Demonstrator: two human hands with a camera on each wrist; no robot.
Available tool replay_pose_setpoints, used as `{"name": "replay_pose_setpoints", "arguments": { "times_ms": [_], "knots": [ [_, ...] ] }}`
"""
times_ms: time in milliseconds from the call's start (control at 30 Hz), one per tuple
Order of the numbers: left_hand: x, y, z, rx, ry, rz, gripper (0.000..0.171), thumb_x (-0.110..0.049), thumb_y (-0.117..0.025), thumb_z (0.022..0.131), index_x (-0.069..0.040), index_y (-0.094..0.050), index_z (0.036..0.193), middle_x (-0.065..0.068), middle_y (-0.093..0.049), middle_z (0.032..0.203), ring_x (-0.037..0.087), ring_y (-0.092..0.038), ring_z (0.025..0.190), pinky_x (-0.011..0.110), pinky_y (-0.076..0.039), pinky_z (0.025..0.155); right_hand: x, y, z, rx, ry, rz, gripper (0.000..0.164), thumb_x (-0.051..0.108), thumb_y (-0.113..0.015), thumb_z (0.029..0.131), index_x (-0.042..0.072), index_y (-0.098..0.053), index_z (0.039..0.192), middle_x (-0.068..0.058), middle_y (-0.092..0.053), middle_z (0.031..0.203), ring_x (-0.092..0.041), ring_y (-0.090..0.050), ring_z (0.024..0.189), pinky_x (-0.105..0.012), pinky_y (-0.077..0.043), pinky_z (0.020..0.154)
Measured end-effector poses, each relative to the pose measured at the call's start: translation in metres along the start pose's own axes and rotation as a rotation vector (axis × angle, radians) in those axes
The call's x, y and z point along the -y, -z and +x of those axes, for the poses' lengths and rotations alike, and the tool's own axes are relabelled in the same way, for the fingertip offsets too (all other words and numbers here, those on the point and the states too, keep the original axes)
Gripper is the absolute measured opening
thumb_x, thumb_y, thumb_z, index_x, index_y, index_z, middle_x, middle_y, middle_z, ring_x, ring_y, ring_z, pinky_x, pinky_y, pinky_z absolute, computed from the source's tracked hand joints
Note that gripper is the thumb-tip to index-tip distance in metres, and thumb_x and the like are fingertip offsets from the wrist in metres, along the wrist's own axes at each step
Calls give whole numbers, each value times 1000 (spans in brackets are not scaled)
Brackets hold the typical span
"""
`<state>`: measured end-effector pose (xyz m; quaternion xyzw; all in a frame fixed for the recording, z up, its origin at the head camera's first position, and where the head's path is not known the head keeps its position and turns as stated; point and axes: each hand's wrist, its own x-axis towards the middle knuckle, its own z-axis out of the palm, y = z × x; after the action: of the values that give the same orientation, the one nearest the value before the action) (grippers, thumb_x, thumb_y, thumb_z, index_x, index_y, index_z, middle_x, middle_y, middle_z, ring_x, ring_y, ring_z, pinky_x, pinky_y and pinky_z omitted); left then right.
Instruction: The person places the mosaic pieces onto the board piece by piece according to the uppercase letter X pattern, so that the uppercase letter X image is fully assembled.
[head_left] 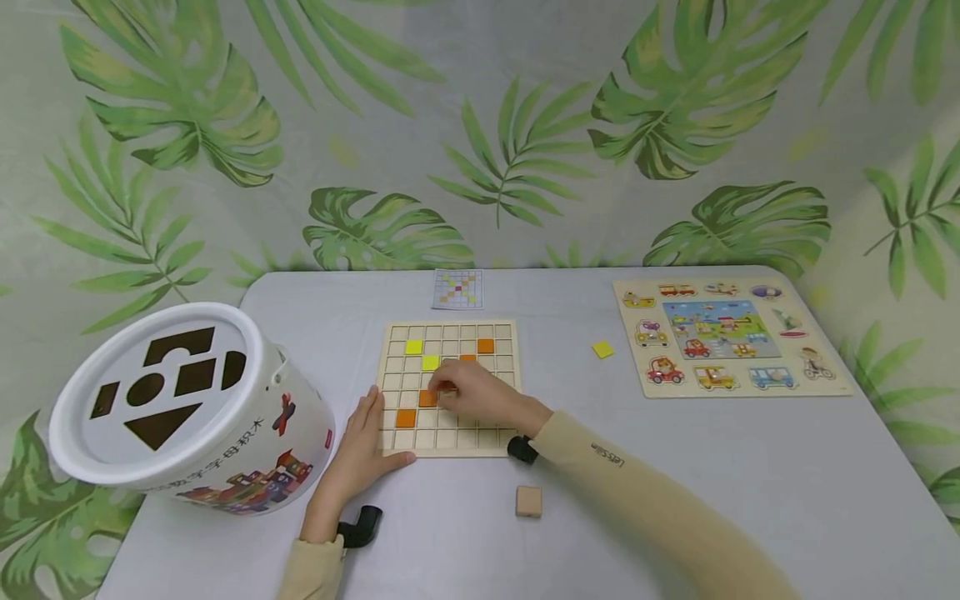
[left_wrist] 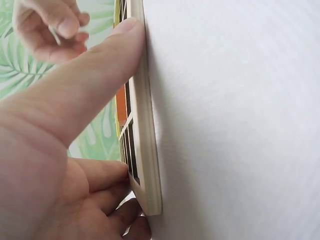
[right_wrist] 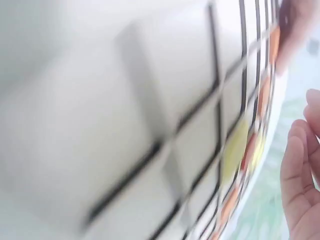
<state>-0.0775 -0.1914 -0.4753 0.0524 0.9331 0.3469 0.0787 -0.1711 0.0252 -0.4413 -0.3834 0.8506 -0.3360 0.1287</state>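
Observation:
A wooden grid board (head_left: 397, 442) lies on the table with orange tiles (head_left: 405, 418) and yellow tiles (head_left: 414, 347) in diagonal rows of cells. My left hand (head_left: 360, 450) rests against its left and front edges, fingers and thumb spread. In the left wrist view, the left thumb (left_wrist: 100, 75) presses the board's rim (left_wrist: 149, 150). Over the board's middle hovers my right hand (head_left: 476, 392), fingers loosely bent, no tile visible in them. It hides the cells below. A red tile (right_wrist: 247, 151) and a nearer yellow tile (right_wrist: 235, 150) show in the right wrist view.
Behind the board lies a small pattern card (head_left: 458, 290). A loose yellow tile (head_left: 603, 349) is to its right, near a vehicle peg puzzle (head_left: 633, 333). A white lidded bucket (head_left: 300, 442) stands at left. In front sits a small wooden block (head_left: 528, 502).

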Motion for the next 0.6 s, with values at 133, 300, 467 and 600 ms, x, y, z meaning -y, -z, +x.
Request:
{"name": "replay_pose_setpoints", "arguments": {
  "times_ms": [133,300,467,600],
  "knots": [
    [-1,-1,1,-5,3,-4,105,-25,-82,76,11,-13,148,25,-5,156,44,-2,141,61,-12,109,-30,27,-25,-110,-40,27,15,0,-67,86,2,-68,101,-4,-64,98,-16,-57,87,-26,-50,75],
    [-2,-2,0,-9,6,-4,106,-26,-82,76,10,-13,149,24,-5,156,44,-2,141,61,-11,108,-76,65,-70,-290,-114,-11,17,-4,-70,82,-2,-67,99,-11,-64,96,-24,-59,87,-36,-52,74],
    [-1,-1,-1,-8,-1,-7,106,-26,-82,76,10,-13,148,25,-5,156,44,-2,141,61,-11,108,-110,94,-110,-365,-266,-57,19,-3,-68,84,-5,-66,103,-17,-62,101,-33,-57,94,-44,-50,79],
    [-1,-1,-1,-2,-4,-3,106,-26,-82,76,12,-12,148,27,-4,155,45,-2,141,62,-11,108,-124,106,-130,-344,-387,-111,24,-1,-66,85,-6,-64,109,-22,-59,109,-39,-55,102,-50,-46,84]
  ]
}}
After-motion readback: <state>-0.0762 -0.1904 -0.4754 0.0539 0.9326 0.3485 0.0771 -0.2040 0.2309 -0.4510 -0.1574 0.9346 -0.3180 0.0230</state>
